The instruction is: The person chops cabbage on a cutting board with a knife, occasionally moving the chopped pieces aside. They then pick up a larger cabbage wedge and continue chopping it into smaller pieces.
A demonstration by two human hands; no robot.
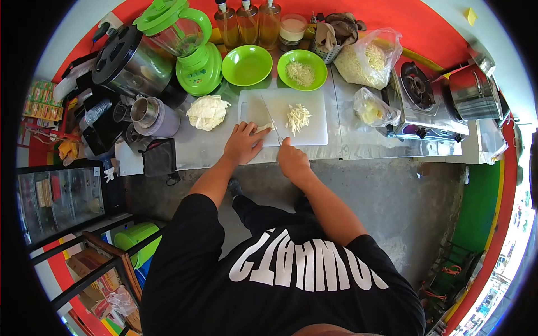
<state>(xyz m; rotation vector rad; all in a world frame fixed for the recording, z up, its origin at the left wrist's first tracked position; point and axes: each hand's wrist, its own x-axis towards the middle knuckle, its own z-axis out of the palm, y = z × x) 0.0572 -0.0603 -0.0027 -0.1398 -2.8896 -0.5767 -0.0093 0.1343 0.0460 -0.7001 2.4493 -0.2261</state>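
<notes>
My right hand (293,159) is closed round the handle of a kitchen knife (269,110), whose blade points away from me over the white cutting board (316,134). My left hand (244,143) holds a pale piece of cabbage (263,127) against the board, its fingertips close to the left of the blade. To the right of the knife lies a small heap of cut pale strips (298,117). A larger chunk of cabbage (207,112) sits on the steel counter, left of the board. Behind the board stands a green bowl (320,78) with shreds in it.
Another green bowl (246,66), a green blender (197,67) and pump bottles (247,25) line the back. Plastic bags of shreds (370,59) and pale food (374,106) lie right, before a gas stove (417,89) with a pot (475,92). A steel cup (147,113) stands left.
</notes>
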